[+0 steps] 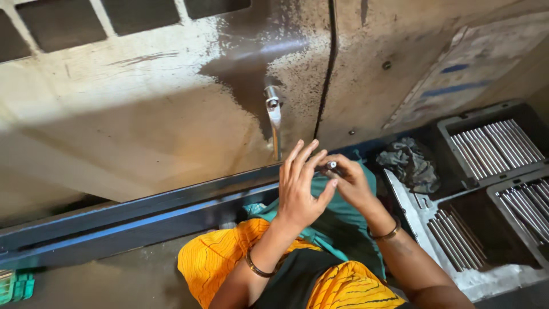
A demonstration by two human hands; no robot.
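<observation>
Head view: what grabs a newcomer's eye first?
Centre frame, the two hands meet: the right hand pinches a small metal rod at its fingertips, the left hand open against it with fingers spread. Just above, a shiny metal handle sticks out of the dirty beige panel below a dark wet stain. At right, grey trays hold rows of the same thin rods, beside a crumpled grey rag.

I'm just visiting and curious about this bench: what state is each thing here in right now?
left hand: open, fingers spread, touching the right hand
right hand: pinching a small metal pin
trays: hold metal rods lying in rows
grey rag: crumpled beside the trays
metal lever: hanging down on the wet panel
</observation>
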